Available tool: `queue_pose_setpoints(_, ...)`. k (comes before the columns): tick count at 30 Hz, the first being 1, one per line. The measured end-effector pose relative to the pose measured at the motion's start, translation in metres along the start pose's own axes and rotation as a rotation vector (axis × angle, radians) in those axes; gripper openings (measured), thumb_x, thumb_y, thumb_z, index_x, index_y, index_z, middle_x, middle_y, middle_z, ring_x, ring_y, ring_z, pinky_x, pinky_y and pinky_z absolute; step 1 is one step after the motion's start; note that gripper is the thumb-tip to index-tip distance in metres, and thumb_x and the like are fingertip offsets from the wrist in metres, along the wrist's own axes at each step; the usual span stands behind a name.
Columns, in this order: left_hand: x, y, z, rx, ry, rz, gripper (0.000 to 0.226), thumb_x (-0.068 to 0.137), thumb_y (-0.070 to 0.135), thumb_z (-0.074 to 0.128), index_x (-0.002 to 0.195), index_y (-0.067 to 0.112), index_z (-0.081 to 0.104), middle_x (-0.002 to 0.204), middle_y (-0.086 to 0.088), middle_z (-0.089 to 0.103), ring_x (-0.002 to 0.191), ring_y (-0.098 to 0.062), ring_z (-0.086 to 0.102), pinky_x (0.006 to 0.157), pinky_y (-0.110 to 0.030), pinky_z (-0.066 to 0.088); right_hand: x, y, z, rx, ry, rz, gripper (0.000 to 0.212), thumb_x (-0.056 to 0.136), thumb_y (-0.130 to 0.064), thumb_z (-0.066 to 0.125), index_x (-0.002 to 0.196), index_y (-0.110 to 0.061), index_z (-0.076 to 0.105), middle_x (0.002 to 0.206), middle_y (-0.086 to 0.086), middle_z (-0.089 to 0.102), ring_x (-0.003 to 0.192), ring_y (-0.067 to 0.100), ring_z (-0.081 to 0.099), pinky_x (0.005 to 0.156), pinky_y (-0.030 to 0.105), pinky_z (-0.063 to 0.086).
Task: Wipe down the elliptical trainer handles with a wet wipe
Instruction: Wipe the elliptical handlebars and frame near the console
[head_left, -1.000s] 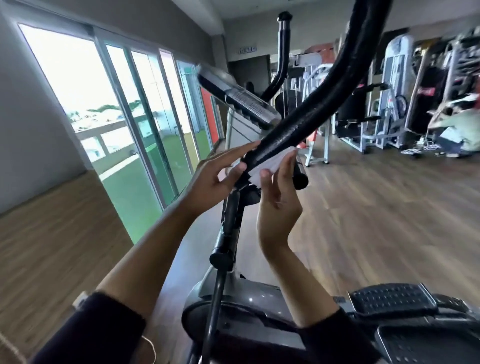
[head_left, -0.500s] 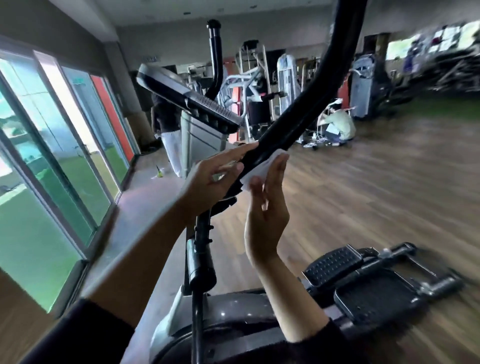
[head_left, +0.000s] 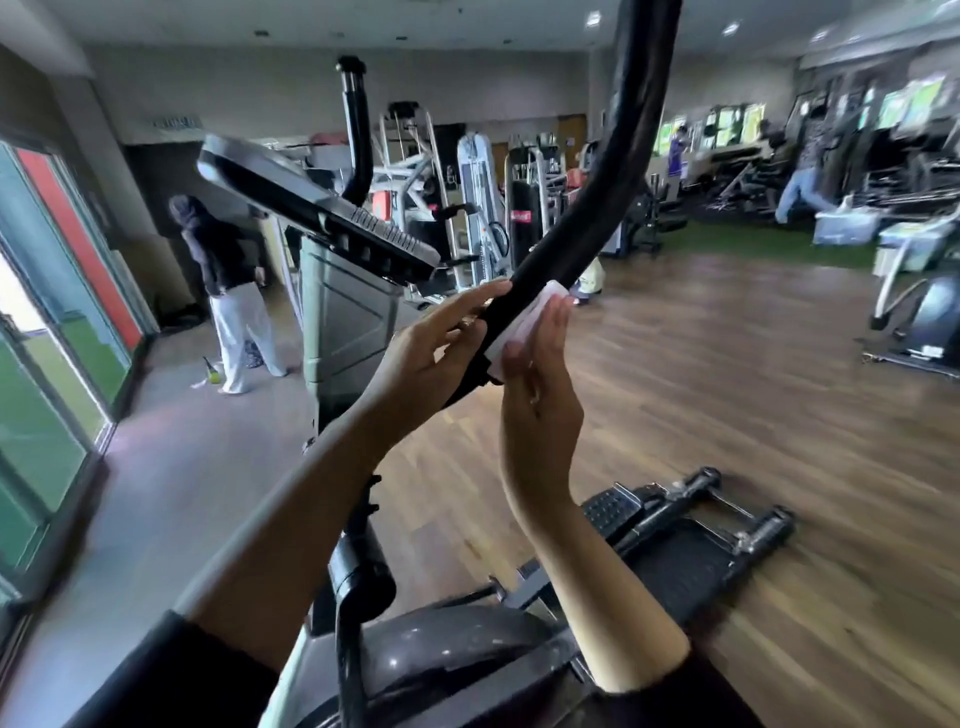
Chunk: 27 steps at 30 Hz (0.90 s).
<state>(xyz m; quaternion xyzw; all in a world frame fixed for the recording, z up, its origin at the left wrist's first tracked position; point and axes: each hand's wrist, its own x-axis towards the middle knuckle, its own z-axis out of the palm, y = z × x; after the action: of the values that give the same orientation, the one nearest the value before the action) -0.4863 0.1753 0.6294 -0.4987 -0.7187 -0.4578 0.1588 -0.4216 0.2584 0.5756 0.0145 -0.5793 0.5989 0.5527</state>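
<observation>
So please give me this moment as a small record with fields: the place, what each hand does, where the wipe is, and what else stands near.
place: gym with a wooden floor
machine: elliptical trainer, its console tilted
handle: black curved bar, rising up to the right
wipe: white, between the right palm and the handle
right hand: fingers straight, presses the wipe on the handle
left hand: fingers straight, rests on the handle's other side
second handle: upright behind the console, untouched
pedal: low on the right
bystander: a person standing near the windows
</observation>
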Motion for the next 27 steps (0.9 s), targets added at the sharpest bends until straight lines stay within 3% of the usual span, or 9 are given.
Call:
queue_pose_setpoints(4, 0.009, 0.004, 0.008, 0.028, 0.012, 0.038, 0.043, 0.096, 0.014, 0.044, 0.137, 0.018, 0.052, 0.137, 0.014, 0.051, 0.126, 0.011, 0.044, 0.106, -0.016, 0.037, 0.028, -0.006, -0.006, -0.109, 0.018, -0.028, 0.048, 0.1, -0.01, 0.044, 0.146, -0.007, 0.028, 0.155, 0.004, 0.021, 0.142, 0.005, 0.019, 0.111, 0.012, 0.021)
queue_pose_setpoints(9, 0.017, 0.007, 0.01, 0.07, 0.017, 0.097, 0.044, 0.095, 0.009, 0.041, 0.138, 0.009, 0.05, 0.138, 0.01, 0.047, 0.129, 0.007, 0.04, 0.109, -0.01, 0.029, 0.032, -0.01, -0.01, -0.148, 0.019, -0.035, 0.047, 0.099, -0.01, 0.045, 0.145, -0.011, 0.031, 0.153, 0.0, 0.024, 0.135, -0.008, 0.021, 0.104, 0.003, 0.022)
queue_pose_setpoints(12, 0.021, 0.007, 0.012, 0.084, 0.025, 0.113, 0.044, 0.095, 0.009, 0.041, 0.137, 0.007, 0.051, 0.139, 0.006, 0.048, 0.13, 0.005, 0.04, 0.108, -0.008, 0.027, 0.024, -0.007, -0.013, -0.147, -0.019, -0.011, 0.048, 0.099, -0.012, 0.046, 0.145, -0.014, 0.03, 0.153, -0.004, 0.025, 0.134, -0.011, 0.022, 0.105, 0.004, 0.022)
queue_pose_setpoints(21, 0.033, 0.013, 0.02, 0.047, 0.061, 0.112, 0.044, 0.095, 0.008, 0.038, 0.136, 0.008, 0.053, 0.138, 0.006, 0.05, 0.129, 0.004, 0.042, 0.108, -0.007, 0.027, 0.05, -0.012, -0.02, -0.117, 0.077, -0.068, 0.04, 0.098, -0.006, 0.048, 0.137, -0.007, 0.043, 0.148, 0.001, 0.036, 0.137, 0.007, 0.032, 0.109, 0.016, 0.03)
queue_pose_setpoints(27, 0.042, 0.017, 0.022, 0.04, 0.045, 0.114, 0.046, 0.094, -0.002, 0.036, 0.136, 0.007, 0.052, 0.138, 0.008, 0.048, 0.127, 0.017, 0.037, 0.107, -0.005, 0.025, 0.062, -0.012, -0.027, -0.205, 0.037, -0.106, 0.042, 0.098, -0.01, 0.049, 0.139, -0.012, 0.042, 0.15, 0.002, 0.033, 0.135, -0.004, 0.03, 0.102, 0.005, 0.029)
